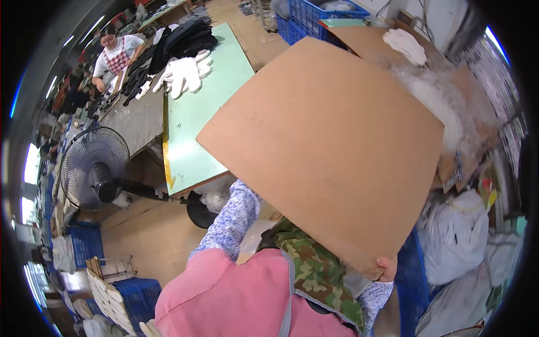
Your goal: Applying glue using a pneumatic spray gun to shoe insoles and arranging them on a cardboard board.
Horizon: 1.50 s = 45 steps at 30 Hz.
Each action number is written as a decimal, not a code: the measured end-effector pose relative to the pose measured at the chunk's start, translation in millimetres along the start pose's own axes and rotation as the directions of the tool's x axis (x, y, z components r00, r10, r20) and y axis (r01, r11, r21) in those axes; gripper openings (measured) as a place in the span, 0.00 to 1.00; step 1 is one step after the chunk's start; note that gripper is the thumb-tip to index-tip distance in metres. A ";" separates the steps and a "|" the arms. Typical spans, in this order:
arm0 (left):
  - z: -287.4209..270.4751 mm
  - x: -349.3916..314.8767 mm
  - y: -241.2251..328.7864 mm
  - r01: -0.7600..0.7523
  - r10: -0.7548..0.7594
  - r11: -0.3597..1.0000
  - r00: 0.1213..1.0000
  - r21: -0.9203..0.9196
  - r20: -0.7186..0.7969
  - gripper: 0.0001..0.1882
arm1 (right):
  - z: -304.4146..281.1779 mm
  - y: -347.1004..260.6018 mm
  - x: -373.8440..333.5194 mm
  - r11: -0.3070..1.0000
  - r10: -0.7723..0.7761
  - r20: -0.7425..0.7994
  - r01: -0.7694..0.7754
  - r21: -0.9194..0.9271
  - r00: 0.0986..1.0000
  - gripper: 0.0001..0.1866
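A large brown sheet of cardboard is held up in front of me, tilted, and covers much of the middle of the view. My right hand grips its lower right corner, with the fingers wrapped round the edge. On the other side, my left sleeve reaches up to the lower left edge of the sheet. The left hand itself is hidden behind the cardboard, so its fingers do not show. Behind the sheet's left corner stands a green-topped table with a pile of white gloves and black gloves on it.
A standing fan is at the left. Beyond it a person works at a grey table. Blue crates stand at the back. A white glove lies far right, above white bags.
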State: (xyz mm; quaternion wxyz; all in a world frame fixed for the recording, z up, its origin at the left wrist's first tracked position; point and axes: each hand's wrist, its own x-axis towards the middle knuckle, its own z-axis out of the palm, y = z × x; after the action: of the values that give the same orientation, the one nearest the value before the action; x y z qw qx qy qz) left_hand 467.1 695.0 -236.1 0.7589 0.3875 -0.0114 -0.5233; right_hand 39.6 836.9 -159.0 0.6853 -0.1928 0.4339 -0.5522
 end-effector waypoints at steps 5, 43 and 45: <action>-27.6 77.2 31.0 -0.247 0.219 0.959 0.958 -0.140 -0.185 0.24 | 27.9 -33.7 175.7 0.978 0.184 0.197 -0.160 -0.132 0.963 0.35; 33.4 270.2 -20.8 0.020 0.400 0.705 0.814 0.709 -0.421 0.28 | 162.1 -80.5 718.8 0.958 0.152 0.153 -0.184 0.222 0.976 0.26; 47.9 268.0 -22.7 0.028 0.392 0.699 0.821 0.714 -0.416 0.28 | 174.4 -60.0 715.9 0.956 0.194 0.111 -0.213 0.202 0.975 0.25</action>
State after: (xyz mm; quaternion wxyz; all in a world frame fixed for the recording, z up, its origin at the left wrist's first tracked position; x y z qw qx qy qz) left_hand 550.2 448.8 -320.2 0.5789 0.7695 -0.0326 -0.2678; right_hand 154.8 118.8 -291.9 0.7740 -0.0972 0.3589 -0.5125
